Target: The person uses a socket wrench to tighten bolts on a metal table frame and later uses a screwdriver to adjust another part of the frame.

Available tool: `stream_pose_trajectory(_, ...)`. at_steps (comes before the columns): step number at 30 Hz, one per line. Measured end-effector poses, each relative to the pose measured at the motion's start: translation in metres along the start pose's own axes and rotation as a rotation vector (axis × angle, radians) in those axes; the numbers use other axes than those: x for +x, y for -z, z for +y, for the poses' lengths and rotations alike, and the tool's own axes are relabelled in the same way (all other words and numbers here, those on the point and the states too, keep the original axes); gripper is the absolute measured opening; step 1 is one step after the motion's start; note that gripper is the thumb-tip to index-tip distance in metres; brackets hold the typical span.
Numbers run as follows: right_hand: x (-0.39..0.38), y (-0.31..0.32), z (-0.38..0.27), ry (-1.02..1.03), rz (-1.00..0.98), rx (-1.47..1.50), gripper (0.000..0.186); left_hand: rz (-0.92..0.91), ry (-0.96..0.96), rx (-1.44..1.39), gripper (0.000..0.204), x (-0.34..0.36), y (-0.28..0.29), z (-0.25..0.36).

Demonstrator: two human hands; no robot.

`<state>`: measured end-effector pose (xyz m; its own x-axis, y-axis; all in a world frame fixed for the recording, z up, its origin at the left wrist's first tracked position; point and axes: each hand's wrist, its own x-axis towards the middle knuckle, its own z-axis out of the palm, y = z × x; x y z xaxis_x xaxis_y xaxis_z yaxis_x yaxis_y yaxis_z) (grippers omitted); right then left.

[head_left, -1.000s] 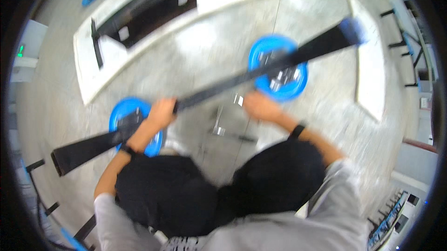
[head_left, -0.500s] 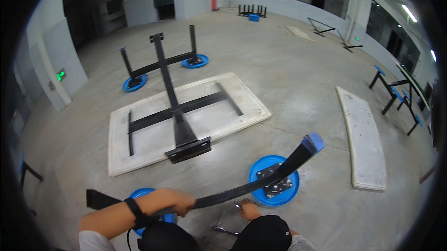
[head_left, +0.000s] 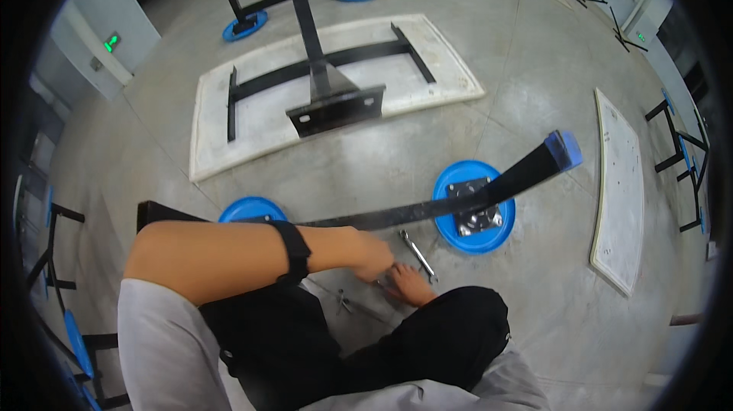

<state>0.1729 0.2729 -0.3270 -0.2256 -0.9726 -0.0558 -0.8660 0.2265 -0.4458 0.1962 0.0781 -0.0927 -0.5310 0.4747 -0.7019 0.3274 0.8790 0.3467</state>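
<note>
My left hand [head_left: 372, 257], smeared by motion, reaches across in front of the black metal bar [head_left: 366, 220], apart from it. Close beside it, low over the floor, my right hand [head_left: 411, 286] has its fingers bent together; what they hold is hidden. A silver wrench [head_left: 419, 255] lies on the floor just beyond the right hand. Another thin metal tool [head_left: 343, 301] lies between my legs. The bar joins two round blue seats lying upside down: the right seat [head_left: 500, 237] shows its black mounting plate, the left seat [head_left: 252, 208] is partly hidden by my forearm. Blue covers the bar's raised right end [head_left: 563, 150].
Ahead lies a white tabletop [head_left: 450, 90], underside up, with a black frame and upright post [head_left: 307, 25]. A second seat frame [head_left: 267, 6] stands behind it. To the right is a white panel [head_left: 617, 197]. Black frames with blue seats [head_left: 76, 342] stand at the left.
My left hand has left the bar and come over beside my right hand. The wrench now lies apart from the right hand. My view has tipped downward.
</note>
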Motion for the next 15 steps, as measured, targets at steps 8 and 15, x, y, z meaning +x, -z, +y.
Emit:
stream_pose_trajectory(8, -0.037, 0.025, 0.037, -0.227, 0.158, 0.078, 0.027, -0.191, 0.021, -0.098, 0.024, 0.018, -0.032, -0.001)
stream_pose_trajectory(15, -0.134, 0.073, 0.055, -0.535, 0.227, 0.459, 0.012, -0.412, 0.007, -0.079, 0.023, 0.037, -0.020, 0.005)
